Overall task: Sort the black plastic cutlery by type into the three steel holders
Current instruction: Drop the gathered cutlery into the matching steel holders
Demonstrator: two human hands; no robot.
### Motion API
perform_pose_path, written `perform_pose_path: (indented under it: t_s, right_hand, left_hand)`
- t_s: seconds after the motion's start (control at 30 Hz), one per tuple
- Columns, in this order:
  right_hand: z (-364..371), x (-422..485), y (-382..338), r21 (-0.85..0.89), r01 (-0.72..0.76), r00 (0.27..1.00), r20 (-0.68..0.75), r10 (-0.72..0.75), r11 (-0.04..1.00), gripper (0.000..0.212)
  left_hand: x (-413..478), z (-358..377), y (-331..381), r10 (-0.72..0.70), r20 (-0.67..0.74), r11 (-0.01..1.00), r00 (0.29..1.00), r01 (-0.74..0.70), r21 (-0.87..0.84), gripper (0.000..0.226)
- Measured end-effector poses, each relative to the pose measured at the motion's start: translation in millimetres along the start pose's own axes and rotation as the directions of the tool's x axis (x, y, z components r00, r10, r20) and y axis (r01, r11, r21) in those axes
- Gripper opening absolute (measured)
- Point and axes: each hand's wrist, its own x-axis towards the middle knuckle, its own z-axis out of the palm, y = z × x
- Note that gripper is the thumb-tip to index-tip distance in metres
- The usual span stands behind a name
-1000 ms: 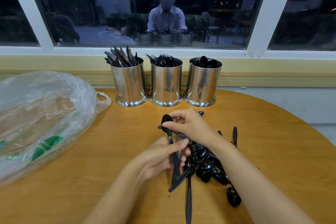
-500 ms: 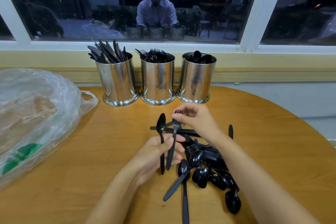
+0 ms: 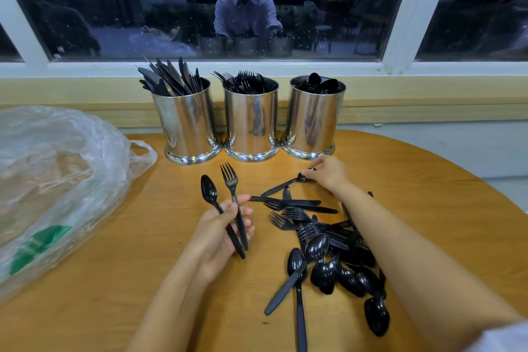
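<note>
The left hand (image 3: 220, 233) gripped a spoon (image 3: 209, 191) and fork (image 3: 230, 178) by their handles, seemingly batching them for the holders; the right hand (image 3: 328, 174) pinched a loose spoon (image 3: 302, 178) off the bench (image 3: 114, 280).

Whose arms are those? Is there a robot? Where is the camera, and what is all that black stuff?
There is no robot, just a person's two arms. The camera sits on the person's head and looks down, so you see what they see. The left hand holds a spoon and a fork in its fingers. The right hand reaches to another black piece; I cannot tell if it grips it. A pile of black cutlery lies on the wooden table. At the back stand the knife holder, the fork holder and the spoon holder. A plastic bag lies on the left.
</note>
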Motion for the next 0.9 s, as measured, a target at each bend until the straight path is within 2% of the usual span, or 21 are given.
perform_pose_path:
  t_s: [0.07, 0.13, 0.23, 0.33, 0.4, 0.47, 0.53, 0.6, 0.77, 0.9]
  right_hand:
    - [4, 3, -2, 0.061, -0.019, 0.999, -0.033, 0.021, 0.998, 0.010]
    - [0, 0, -6, 0.194, 0.042, 0.994, -0.107, -0.022, 0.980, 0.017]
    - [-22, -15, -26, 0.411, 0.242, 0.957, -0.248, -0.148, 0.879, 0.016]
    - [-48, -38, -51, 0.475, 0.358, 0.933, -0.170, -0.316, 0.804, 0.012]
    - [-56, -57, -68, 0.448, 0.402, 0.890, 0.012, -0.455, 0.798, 0.011]
    - [-50, -74, -84, 0.333, 0.482, 0.802, 0.205, -0.561, 0.810, 0.009]
    - [-34, -86, -94, 0.229, 0.582, 0.718, 0.305, -0.626, 0.780, 0.007]
    - [-16, -90, -96, 0.145, 0.663, 0.674, 0.310, -0.670, 0.734, 0.007]
    - [3, -88, -88, 0.108, 0.699, 0.672, 0.240, -0.700, 0.707, 0.026]
    - [6, -91, -87, 0.132, 0.699, 0.678, 0.189, -0.710, 0.703, 0.018]
  left_hand:
    - [0, -1, -1, -0.019, -0.003, 1.000, 1.000, 0.019, -0.020, 0.026]
    - [1, -3, -2, -0.042, 0.002, 0.996, 0.999, 0.042, -0.077, 0.027]
    - [2, -6, 0, -0.047, 0.010, 0.996, 0.999, 0.048, -0.074, 0.032]
    - [0, -3, 3, -0.047, 0.066, 0.997, 0.997, 0.051, -0.065, 0.044]
    - [-2, 1, 3, -0.062, 0.103, 0.995, 0.993, 0.069, -0.068, 0.053]
    - [-5, 3, 1, -0.078, 0.157, 0.997, 0.985, 0.081, -0.012, 0.059]
    - [-10, 6, -2, -0.094, 0.235, 0.995, 0.968, 0.086, 0.044, 0.059]
    - [-13, 7, -4, -0.106, 0.282, 0.993, 0.954, 0.088, 0.077, 0.054]
    - [-16, 8, -6, -0.092, 0.310, 0.990, 0.946, 0.055, 0.126, 0.034]
    - [-18, 9, -6, -0.117, 0.317, 0.982, 0.941, 0.062, 0.177, 0.026]
